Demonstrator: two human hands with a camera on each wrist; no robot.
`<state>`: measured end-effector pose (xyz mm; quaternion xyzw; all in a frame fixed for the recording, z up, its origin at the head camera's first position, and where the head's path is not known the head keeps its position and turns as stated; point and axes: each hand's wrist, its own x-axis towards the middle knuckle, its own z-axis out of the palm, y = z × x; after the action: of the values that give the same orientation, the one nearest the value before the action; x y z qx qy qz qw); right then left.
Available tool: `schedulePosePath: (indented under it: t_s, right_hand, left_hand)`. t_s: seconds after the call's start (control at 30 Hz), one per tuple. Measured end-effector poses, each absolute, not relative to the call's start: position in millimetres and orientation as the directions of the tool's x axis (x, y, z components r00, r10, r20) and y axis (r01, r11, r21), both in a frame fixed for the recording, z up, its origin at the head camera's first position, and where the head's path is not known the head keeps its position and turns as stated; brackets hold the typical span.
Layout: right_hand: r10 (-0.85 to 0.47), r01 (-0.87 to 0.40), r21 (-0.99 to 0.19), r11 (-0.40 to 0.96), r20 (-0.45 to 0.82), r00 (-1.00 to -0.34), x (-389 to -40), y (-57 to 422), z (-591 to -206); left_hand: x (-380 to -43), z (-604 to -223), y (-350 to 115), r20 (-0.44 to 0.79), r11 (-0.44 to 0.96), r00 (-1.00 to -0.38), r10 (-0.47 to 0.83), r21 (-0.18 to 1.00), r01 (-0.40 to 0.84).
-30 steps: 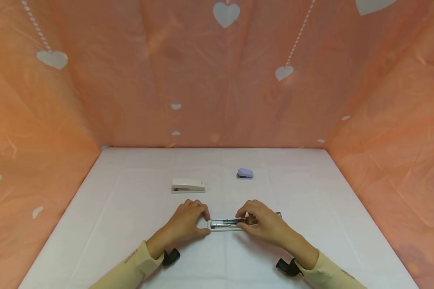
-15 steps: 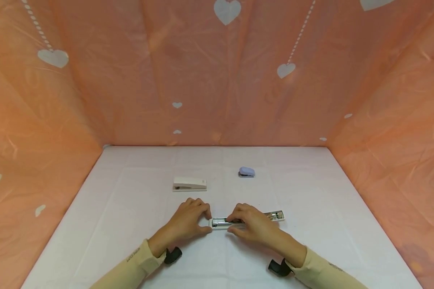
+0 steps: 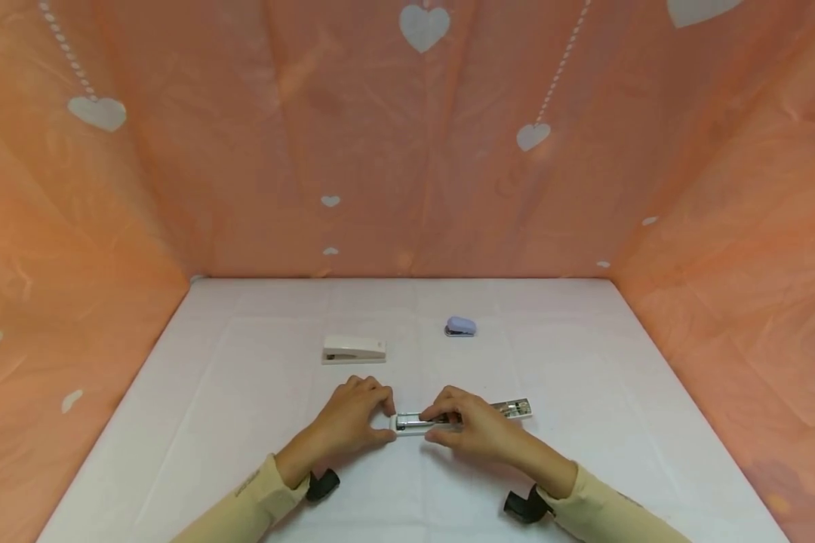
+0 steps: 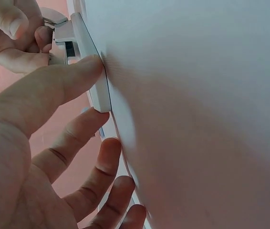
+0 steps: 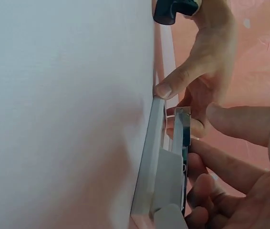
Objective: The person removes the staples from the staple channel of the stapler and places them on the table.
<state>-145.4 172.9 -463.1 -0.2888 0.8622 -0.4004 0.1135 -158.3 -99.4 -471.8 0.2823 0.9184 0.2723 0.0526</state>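
Note:
A white stapler (image 3: 410,431) lies on the white-covered table, its cover (image 3: 519,408) swung back to the right and the metal staple channel bare. Thumb and index finger of my left hand (image 3: 358,413) grip the left end of its base; the other fingers of that hand rest near the table (image 4: 118,195). My right hand (image 3: 478,428) is over the middle of the stapler, hiding part of it. In the right wrist view its bent fingers (image 5: 221,164) touch the channel from above, while the thumb stands apart, off the stapler.
Behind the hands, a closed cream stapler (image 3: 353,350) sits left of centre. A small lavender stapler (image 3: 460,326) is farther back to the right. Orange cloth walls (image 3: 407,166) with pale hearts enclose the table on three sides.
My right hand has slid left along the stapler, uncovering the swung-back cover. My left hand keeps its grip on the end of the base.

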Motion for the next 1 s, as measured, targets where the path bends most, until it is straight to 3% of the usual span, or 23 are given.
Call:
schedulePosePath:
  t_s: [0.2, 1.0]
  right_hand:
    - [-0.561, -0.394, -0.783, 0.482, 0.069, -0.825, -147.4, 169.3, -465.2]
    - [-0.5, -0.452, -0.691, 0.564, 0.15, -0.853, -151.3, 151.4, -467.3]
  left_hand:
    - [-156.2, -471.7, -100.0, 0.06, 0.69, -0.837, 0.543, 0.537, 0.486]
    - [-155.6, -469.2, -100.8, 0.08, 0.691, -0.83, 0.552, 0.514, 0.509]
